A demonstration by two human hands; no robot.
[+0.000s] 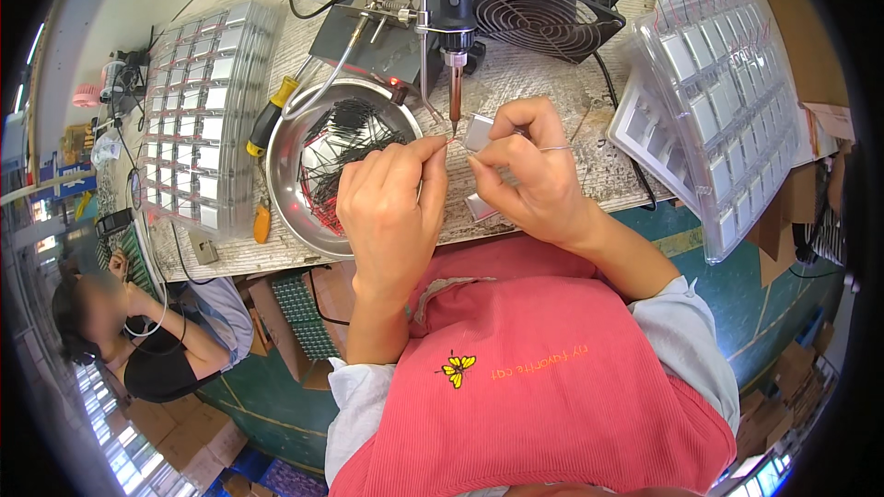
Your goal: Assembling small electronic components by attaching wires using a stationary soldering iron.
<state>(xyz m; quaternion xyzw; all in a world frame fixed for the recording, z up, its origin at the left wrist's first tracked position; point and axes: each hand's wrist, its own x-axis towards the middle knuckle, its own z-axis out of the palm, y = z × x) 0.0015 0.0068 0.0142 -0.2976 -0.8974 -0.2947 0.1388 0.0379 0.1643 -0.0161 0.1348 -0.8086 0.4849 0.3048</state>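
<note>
Far left stands a clear plastic tray of small square parts [198,110]; beside it a round steel bowl of thin black and red wires [336,161]. The left hand [391,212] pinches a fine red wire [448,142], its long axis running roughly left to right, tip toward the small silvery square plate [481,132] pinched by the right hand [529,170] under the fixed soldering iron tip [455,101]. This looks like the joining step; next, I judge, wire end and plate edge must meet steadily at the tip
</note>
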